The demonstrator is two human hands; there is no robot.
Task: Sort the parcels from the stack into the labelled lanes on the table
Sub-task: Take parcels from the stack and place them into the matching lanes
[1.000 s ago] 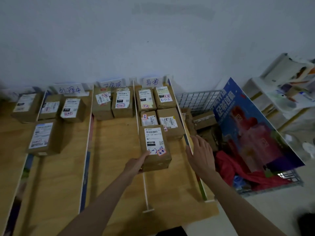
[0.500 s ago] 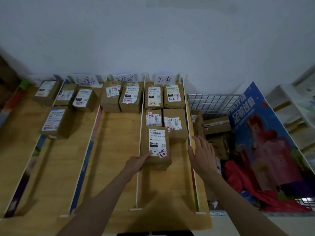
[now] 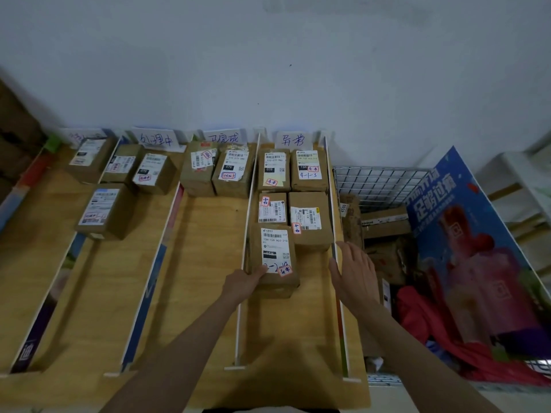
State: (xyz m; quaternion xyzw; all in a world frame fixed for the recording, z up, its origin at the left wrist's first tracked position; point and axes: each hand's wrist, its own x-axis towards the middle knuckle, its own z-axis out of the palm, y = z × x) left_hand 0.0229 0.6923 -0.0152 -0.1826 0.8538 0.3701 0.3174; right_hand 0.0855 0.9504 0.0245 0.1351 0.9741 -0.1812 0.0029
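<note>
A brown parcel (image 3: 274,257) with a white shipping label lies in the rightmost lane of the wooden table (image 3: 202,263), just in front of several other parcels (image 3: 293,186). My left hand (image 3: 243,283) holds its near left corner, thumb over the top face. My right hand (image 3: 353,271) hovers with straight, spread fingers over the lane's right divider (image 3: 338,293), touching nothing. The stack of remaining parcels (image 3: 384,234) sits in a wire basket (image 3: 378,180) to the right of the table.
White dividers split the table into lanes, each with a handwritten paper sign (image 3: 290,140) at the wall. Two parcels (image 3: 217,171) stand in the middle lane, several more (image 3: 104,210) in the left lanes. A blue poster (image 3: 477,248) and red fabric (image 3: 423,311) fill the basket.
The view has shifted left and the table sits more centred. The held parcel has slid a little farther into the right lane, close to the parcels behind it. My right hand stays spread.
</note>
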